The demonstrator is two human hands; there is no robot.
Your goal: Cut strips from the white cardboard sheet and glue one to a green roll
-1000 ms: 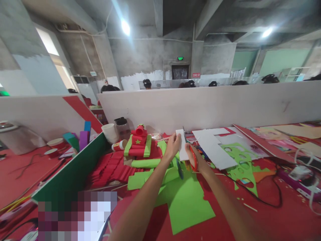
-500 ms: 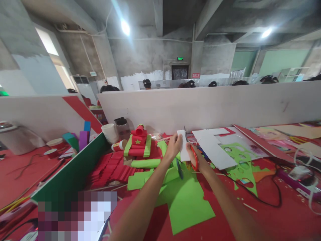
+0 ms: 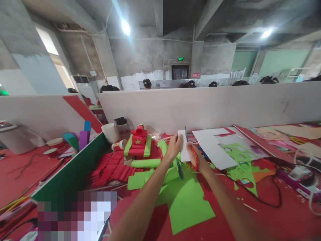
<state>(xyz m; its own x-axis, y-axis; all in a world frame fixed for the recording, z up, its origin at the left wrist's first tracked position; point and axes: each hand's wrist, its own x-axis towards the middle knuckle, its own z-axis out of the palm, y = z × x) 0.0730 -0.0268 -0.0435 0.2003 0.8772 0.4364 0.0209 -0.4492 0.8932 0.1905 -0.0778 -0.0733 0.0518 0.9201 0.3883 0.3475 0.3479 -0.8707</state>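
My left hand (image 3: 175, 144) grips the left edge of a white rectangular piece of card or foam board (image 3: 185, 154), held up over the table. My right hand (image 3: 194, 155) is closed around red-handled scissors (image 3: 195, 162); their blades point away from me along the right edge of the white piece. Whether the blades are apart is too small to tell. Below both hands lies a large bright green sheet (image 3: 189, 204), with a dark pen-like object (image 3: 180, 169) near the left wrist. A red and green paper tank model (image 3: 137, 142) with a star stands left of my hands.
Stacked red strips (image 3: 112, 169) lie beside a green divider (image 3: 72, 170). On the right are a white L-shaped board (image 3: 215, 149), a green sheet with cut-out holes (image 3: 242, 160) and a black cable (image 3: 273, 201). A white partition (image 3: 200, 107) runs behind; a paper cup (image 3: 109, 133) stands left.
Almost nothing differs. The white piece, both hands and the scissors hold nearly the same place, with only a very slight shift.
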